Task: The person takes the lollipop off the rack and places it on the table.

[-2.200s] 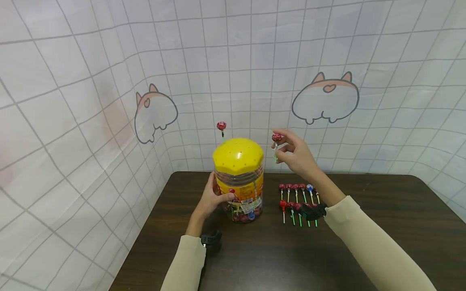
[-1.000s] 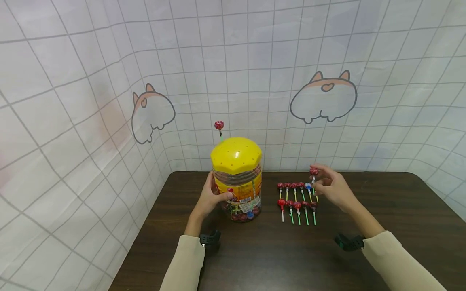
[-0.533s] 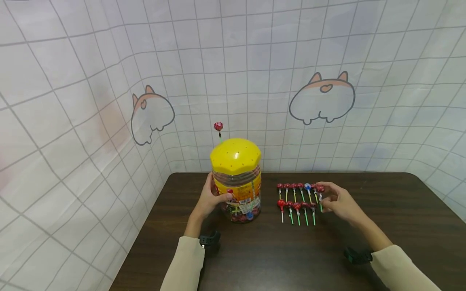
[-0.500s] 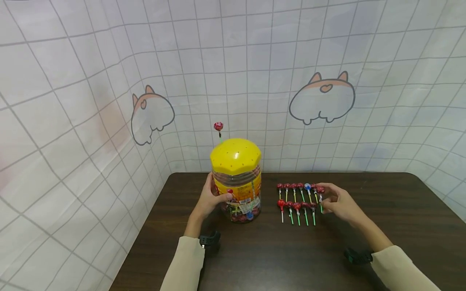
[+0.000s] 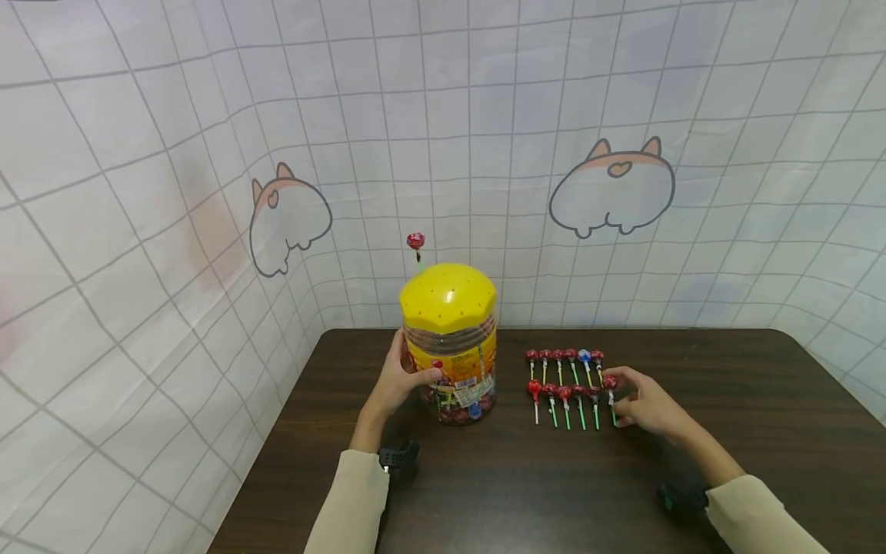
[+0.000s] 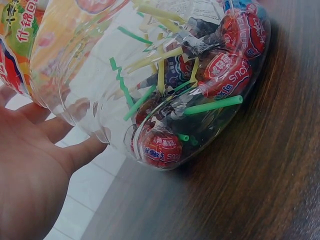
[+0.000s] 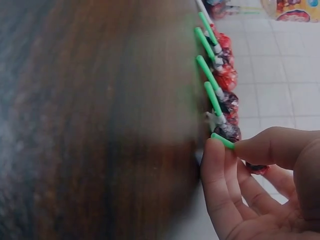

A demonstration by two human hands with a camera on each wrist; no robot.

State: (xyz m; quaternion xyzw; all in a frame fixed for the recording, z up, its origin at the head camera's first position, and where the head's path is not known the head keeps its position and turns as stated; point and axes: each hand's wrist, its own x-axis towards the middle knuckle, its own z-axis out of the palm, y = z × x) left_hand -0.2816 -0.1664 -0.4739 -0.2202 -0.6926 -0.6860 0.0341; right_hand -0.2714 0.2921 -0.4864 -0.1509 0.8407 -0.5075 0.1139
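A clear plastic candy jar (image 5: pixel 465 363) with a scalloped yellow lid (image 5: pixel 450 296) stands upright on the table. My left hand (image 5: pixel 397 385) grips its left side, thumb across the front label. Wrapped lollipops (image 6: pixel 160 146) show through its wall in the left wrist view. At the right end of the front row, my right hand (image 5: pixel 649 403) pinches a lollipop (image 5: pixel 610 382) by its green stick (image 7: pixel 223 141), dark red head toward the wall. Beside it lie several front-row lollipops (image 5: pixel 564 393). Behind them runs another row, including a blue-wrapped lollipop (image 5: pixel 584 356).
One lollipop (image 5: pixel 415 241) sticks up behind the jar's lid; what supports it is hidden. The dark wooden table (image 5: pixel 526 492) ends at a white grid-patterned cloth (image 5: pixel 471 154) at the back. Bands with black devices sit on both wrists.
The right hand has carried the lollipop from beside the jar to the right, past the rear row, then down to the front row's right end. The left hand stays on the jar.
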